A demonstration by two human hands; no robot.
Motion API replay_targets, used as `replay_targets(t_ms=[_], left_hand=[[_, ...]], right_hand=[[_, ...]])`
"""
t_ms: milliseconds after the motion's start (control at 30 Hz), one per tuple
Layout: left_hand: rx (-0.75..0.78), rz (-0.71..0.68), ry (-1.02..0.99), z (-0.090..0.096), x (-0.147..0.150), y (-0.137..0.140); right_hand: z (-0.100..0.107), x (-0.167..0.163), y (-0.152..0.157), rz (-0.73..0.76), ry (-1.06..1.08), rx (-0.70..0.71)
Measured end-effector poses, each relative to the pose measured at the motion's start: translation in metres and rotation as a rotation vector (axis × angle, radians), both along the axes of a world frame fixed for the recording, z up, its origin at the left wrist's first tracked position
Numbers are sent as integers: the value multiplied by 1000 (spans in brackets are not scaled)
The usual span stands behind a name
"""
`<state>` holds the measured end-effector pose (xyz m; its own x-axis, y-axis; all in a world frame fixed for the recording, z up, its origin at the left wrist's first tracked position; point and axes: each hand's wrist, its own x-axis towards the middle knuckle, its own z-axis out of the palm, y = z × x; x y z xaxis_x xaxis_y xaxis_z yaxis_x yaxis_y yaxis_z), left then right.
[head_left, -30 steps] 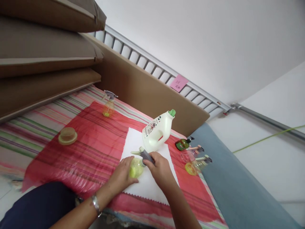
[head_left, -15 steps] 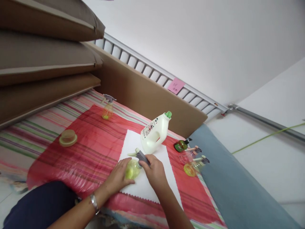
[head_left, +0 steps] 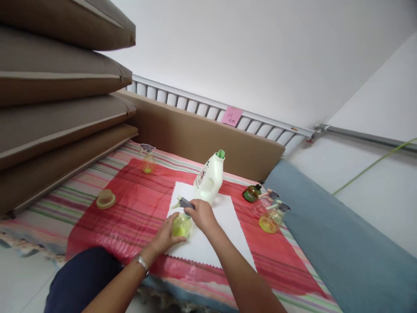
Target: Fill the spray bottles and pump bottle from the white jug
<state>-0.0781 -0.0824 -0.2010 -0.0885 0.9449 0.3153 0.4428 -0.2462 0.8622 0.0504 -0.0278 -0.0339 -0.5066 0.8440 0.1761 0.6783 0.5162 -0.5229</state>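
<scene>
A clear spray bottle (head_left: 181,226) with yellow-green liquid stands over a white cloth (head_left: 224,234) with zigzag edges. My left hand (head_left: 165,232) is wrapped round the side of its body. Up at the grey trigger head of that bottle, my right hand (head_left: 203,214) has its fingers closed on the sprayer. Just behind the hands is a large white jug (head_left: 209,180) with a handle and a green spout. At the left lies a pale yellowish round cap (head_left: 106,198) on the red plastic sheet.
Another spray bottle (head_left: 148,163) stands at the back left. On the right are a dark green pump bottle (head_left: 251,194), a pinkish spray bottle (head_left: 260,205) and a yellow-bottomed one (head_left: 271,221). Stacked brown cushions (head_left: 65,117) rise at the left; a brown board (head_left: 195,139) closes the back.
The view has tilted, so the scene sits more level. Both hands stay on the spray bottle, with the right hand still at its trigger head.
</scene>
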Motion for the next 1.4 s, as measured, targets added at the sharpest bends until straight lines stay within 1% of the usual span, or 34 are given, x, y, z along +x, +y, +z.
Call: replay_targets(t_ms=[167,300,500,667,867,1133,1400], left_hand=[[7,-19,-13,1,2,-1],[-8,-20,-11,4,3,-1],[-5,-12,-20,-1,2,3],[4,-27,-29,-5,2,4],[-2,-39,-30,-3,1,3],[-12,-28,-55,-1,1,4],[-20,-17,-56,1,2,3]], right_hand=[[-6,12,-11,-6,37,42],[-9,19,-12,1,61,59],[-7,16,-2,52,67,48],[-9,15,-1,59,67,48],[-11,17,-4,53,72,61],[-8,15,2,119,57,40],[-11,16,3,87,71,26]])
